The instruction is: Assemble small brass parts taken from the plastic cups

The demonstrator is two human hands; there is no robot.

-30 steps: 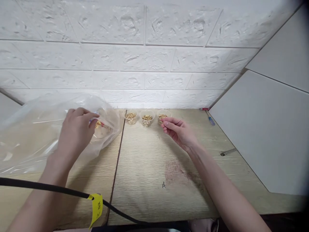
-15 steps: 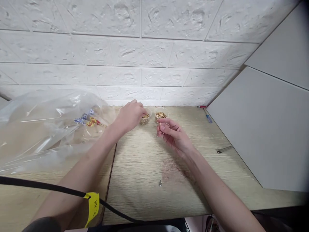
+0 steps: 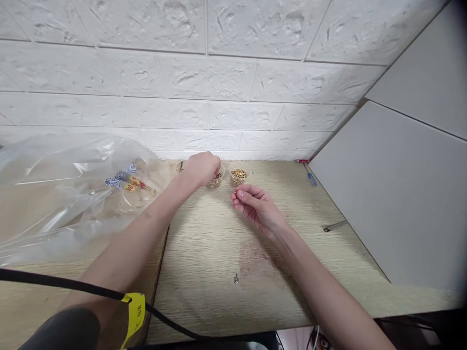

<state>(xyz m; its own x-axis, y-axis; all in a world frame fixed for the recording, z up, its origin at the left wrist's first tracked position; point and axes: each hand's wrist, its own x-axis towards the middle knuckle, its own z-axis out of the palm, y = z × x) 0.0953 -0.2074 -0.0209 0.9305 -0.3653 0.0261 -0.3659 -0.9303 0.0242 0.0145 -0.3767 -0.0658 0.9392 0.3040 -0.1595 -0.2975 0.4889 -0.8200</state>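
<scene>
Left hand (image 3: 203,168) moved to middle cup (image 3: 214,184); grip unclear.

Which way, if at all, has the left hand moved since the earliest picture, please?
Yes, to the right: judged against the tabletop seam, the left hand has crossed from the plastic bag to the middle cup.

A dark grey, smooth-looking sleeve with a curved edge (image 3: 65,330) covered the left arm toward eight o'clock; forearm and left hand (image 3: 202,167) were bare. Toward four o'clock, the right forearm (image 3: 324,282) was bare too, like the right hand (image 3: 258,208).
</scene>
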